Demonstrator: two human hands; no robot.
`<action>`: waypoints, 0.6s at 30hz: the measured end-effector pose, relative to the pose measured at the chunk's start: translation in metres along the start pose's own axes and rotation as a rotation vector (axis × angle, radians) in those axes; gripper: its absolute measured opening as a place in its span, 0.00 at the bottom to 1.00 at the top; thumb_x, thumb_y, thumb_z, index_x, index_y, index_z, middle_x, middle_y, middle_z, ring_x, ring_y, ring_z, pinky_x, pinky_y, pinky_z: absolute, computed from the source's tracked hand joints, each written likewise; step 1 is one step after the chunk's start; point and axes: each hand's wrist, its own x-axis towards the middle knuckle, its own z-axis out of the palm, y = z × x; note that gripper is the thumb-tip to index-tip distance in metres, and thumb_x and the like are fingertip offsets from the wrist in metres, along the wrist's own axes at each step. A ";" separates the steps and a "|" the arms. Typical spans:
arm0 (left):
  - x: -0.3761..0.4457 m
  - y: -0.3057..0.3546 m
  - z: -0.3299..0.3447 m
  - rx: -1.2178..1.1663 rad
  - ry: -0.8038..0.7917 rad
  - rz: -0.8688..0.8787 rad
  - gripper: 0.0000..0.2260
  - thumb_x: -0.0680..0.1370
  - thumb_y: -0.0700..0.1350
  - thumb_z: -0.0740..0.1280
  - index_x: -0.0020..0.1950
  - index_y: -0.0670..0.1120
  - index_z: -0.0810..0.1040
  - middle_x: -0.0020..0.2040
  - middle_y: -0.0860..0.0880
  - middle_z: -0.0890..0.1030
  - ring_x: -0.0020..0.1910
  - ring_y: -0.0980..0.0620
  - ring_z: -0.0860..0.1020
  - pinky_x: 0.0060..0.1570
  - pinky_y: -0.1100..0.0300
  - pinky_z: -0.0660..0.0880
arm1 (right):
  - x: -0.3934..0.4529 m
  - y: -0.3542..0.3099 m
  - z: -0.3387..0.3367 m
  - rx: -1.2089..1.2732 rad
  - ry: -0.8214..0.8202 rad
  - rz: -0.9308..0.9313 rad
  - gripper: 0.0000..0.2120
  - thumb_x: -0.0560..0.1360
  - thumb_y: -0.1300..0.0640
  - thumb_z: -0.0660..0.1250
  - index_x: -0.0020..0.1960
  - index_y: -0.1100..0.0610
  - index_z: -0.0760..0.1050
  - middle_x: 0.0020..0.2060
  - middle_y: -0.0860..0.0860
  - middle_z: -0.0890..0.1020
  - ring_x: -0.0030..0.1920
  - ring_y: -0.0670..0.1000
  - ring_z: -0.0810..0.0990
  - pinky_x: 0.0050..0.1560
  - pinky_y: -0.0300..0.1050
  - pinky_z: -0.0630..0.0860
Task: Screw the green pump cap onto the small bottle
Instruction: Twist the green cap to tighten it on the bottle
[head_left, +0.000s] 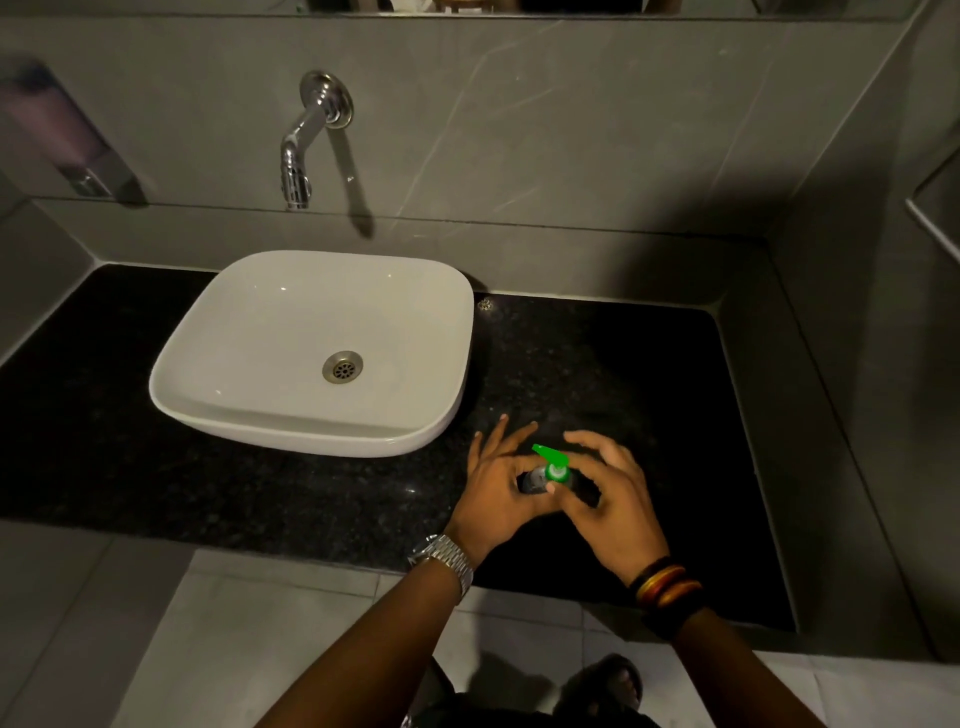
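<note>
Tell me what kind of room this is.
Most likely a bathroom or washroom: a white ceramic countertop basin sits on a black speckled stone counter, with a chrome wall-mounted tap on grey tiles above it.

I see a bright green pump cap (551, 461), a white sink (208, 395), a black speckled counter (260, 493), grey wall tiles (571, 130), a shiny silver tap (306, 140) and a silver watch (447, 561).

Dim overall. Basin (311, 348) brightest, lit from above. Tap (306, 140) casts hard shadow on wall. Dispenser (62, 135) at upper left blurred. Frame edges curve; lower right countertop (675, 415) in deep shadow.
</note>
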 end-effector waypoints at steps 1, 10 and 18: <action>0.000 0.000 0.000 0.002 -0.006 -0.003 0.25 0.68 0.66 0.68 0.63 0.59 0.82 0.79 0.53 0.68 0.82 0.52 0.49 0.79 0.46 0.39 | 0.001 0.000 0.000 -0.004 0.024 -0.009 0.15 0.70 0.45 0.71 0.55 0.45 0.81 0.61 0.41 0.76 0.62 0.45 0.74 0.64 0.53 0.74; -0.001 0.000 0.000 0.017 -0.017 -0.009 0.24 0.69 0.64 0.71 0.65 0.63 0.79 0.79 0.52 0.67 0.82 0.52 0.49 0.80 0.44 0.40 | 0.003 0.001 0.000 0.100 -0.021 0.134 0.23 0.65 0.39 0.75 0.55 0.50 0.81 0.62 0.43 0.74 0.63 0.42 0.71 0.63 0.31 0.68; 0.000 0.001 0.002 -0.016 -0.012 -0.031 0.27 0.66 0.67 0.68 0.64 0.64 0.80 0.78 0.54 0.68 0.82 0.54 0.49 0.79 0.45 0.39 | 0.008 -0.009 0.000 0.063 0.082 0.214 0.18 0.64 0.44 0.79 0.45 0.53 0.78 0.50 0.47 0.76 0.54 0.48 0.76 0.55 0.45 0.76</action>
